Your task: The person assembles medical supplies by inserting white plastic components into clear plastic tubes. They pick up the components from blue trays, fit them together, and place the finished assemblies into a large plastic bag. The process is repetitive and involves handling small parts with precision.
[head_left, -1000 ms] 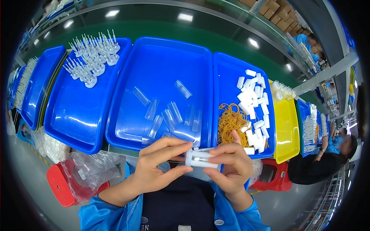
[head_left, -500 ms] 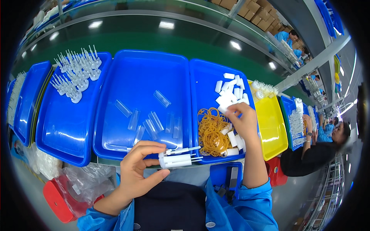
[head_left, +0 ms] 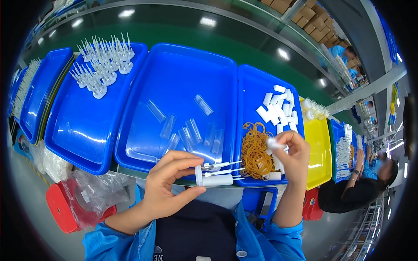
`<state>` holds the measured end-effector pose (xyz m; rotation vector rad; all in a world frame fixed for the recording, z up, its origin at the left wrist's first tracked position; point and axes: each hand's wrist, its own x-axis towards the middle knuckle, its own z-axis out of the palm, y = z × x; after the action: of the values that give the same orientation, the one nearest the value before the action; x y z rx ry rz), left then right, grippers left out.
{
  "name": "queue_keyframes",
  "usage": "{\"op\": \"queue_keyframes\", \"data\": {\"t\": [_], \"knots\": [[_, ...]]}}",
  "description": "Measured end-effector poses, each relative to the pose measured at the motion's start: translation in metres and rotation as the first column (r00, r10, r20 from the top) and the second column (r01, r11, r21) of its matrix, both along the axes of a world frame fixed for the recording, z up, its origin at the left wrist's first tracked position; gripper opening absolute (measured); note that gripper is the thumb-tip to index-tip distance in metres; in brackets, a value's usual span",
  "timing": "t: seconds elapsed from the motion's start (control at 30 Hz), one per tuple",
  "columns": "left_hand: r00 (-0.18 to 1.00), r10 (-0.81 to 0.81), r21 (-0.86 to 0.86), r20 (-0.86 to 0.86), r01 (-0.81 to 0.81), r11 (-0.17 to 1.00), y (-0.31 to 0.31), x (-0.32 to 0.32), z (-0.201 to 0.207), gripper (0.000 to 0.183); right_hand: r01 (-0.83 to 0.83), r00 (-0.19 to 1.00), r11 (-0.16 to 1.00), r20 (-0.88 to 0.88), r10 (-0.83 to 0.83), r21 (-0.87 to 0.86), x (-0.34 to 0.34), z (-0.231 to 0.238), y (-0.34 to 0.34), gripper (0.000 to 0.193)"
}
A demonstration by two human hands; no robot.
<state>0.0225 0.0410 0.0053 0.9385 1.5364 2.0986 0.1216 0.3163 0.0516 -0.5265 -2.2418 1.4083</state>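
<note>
In my left hand (head_left: 167, 185) I hold a pronged piece (head_left: 199, 175) by its round base, thumb at the lower rim and fingers at the upper, the grip only as wide as that disc. It lies on its side above the near right corner of the middle blue tray (head_left: 187, 65), its prongs pointing right. One white sleeve (head_left: 220, 180) already sits on a prong, the thin tip poking out past its end; the other prongs look bare of sleeves. My right hand (head_left: 296, 152) is pinched, thumb and fingertips closed on a loose white cylinder (head_left: 273, 144), blurred, over the rubber bands (head_left: 254, 154) in the near part of the right blue tray (head_left: 249, 89). More white cylinders (head_left: 278, 111) lie along that tray's right edge. I take the step in hand to be loading sleeves onto the prongs, with at least one on and this one not yet fitted. As I judge it, the next move calls for bringing the cylinder left, lining its end up with a bare prong and pushing it along toward the base, while my left hand keeps the disc steady and the thin prongs unbent.
</note>
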Motion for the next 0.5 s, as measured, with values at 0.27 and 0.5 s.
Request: {"op": "queue_keyframes", "data": {"t": [0.27, 0.5], "knots": [[0.994, 0.020, -0.044, -0.110, -0.025, 0.999, -0.001, -0.001, -0.001, 0.048, -0.302, 0.933, 0.950, -0.231, 0.277, -0.081, 0.016, -0.002, -0.038, 0.019], [0.956, 0.065, -0.134, -0.287, -0.107, 0.985, -0.002, 0.000, 0.000, 0.048, -0.172, 0.973, 0.985, -0.161, 0.167, -0.018, 0.015, 0.003, -0.066, 0.015]]}}
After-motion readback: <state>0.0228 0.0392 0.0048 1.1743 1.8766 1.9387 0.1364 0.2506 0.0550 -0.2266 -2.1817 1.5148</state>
